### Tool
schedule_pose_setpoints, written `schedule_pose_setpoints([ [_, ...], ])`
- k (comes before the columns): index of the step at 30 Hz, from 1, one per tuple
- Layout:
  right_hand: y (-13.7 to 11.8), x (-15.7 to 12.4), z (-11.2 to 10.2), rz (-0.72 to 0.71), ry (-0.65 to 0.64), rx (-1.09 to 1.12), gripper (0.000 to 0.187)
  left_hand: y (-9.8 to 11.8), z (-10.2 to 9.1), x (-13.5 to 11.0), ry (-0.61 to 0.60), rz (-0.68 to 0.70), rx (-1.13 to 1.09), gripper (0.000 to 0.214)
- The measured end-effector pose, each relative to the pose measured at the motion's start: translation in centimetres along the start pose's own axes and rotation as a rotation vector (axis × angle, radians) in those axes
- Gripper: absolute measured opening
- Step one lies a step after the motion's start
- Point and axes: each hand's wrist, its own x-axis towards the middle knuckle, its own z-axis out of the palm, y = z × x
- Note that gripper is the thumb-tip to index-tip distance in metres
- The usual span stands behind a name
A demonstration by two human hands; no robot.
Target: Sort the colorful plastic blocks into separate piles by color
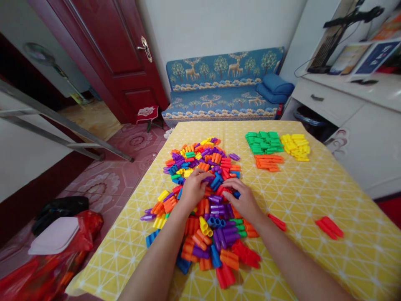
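You're working both hands over the mixed pile (219,210): left hand (191,190) curling at a purple piece (209,179), right hand (244,200) half-curling by a red piece (221,191); can't tell if either's gripping. Green group (263,143), yellow group (295,147), orange group (268,162) are sitting apart, far right. Colour grouping's looking partial, plenty left mixed.

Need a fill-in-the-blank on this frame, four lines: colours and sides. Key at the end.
1. The left hand and right hand are at the mixed heap; red pieces lie apart from it, on its ____ side.
2. Beside the green pile, on its right, lies a ____ pile.
3. Directly below the green pile in the picture is a pile coloured ____.
4. The sofa along the wall is mainly ____.

Missing words: right; yellow; orange; blue.
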Motion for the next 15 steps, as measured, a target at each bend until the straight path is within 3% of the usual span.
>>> schedule_pose_setpoints([
  [3,0.0,-0.1,0.1,0.012,0.034,0.027,0.009,0.0,0.0,-0.4,0.121,-0.047,-0.172,0.024],
  [5,-0.1,-0.2,0.2,0.034,0.058,0.043,0.019,0.0,-0.1,-0.8,0.145,-0.101,-0.315,0.027],
  [10,-0.4,-0.4,0.2,0.035,0.042,0.026,0.05,0.3,0.2,-1.3,0.0,-0.208,-0.634,0.036],
  [15,-0.6,-0.5,0.1,-0.076,-0.014,-0.085,0.046,0.9,1.2,-1.8,-0.073,-0.197,-0.623,0.044],
])
